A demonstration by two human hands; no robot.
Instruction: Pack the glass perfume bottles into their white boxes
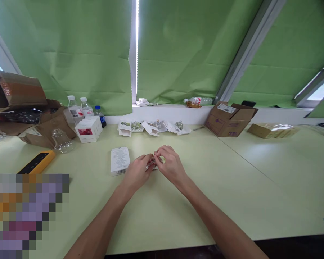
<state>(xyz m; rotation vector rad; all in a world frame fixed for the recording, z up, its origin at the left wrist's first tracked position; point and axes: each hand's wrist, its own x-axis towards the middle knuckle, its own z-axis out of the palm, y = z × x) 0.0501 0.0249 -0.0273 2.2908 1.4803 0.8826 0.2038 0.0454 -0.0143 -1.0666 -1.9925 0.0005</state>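
My left hand (137, 172) and my right hand (170, 165) meet at the middle of the pale green table (205, 201). Their fingertips pinch a small shiny object (153, 163), probably a glass bottle with a metal part, mostly hidden by my fingers. A flat white carton (120, 161) with printed text and a barcode lies just left of my left hand. Farther back stands a row of small round glass bottles (158, 125) among opened white cartons (150, 128).
A clear glass jar (62, 141), a stack of white boxes (88, 129) and several plastic drink bottles (75, 108) stand at back left beside crumpled brown packaging (47, 126). An open cardboard box (226, 120) sits at back right. A yellow-and-black device (37, 162) lies at left.
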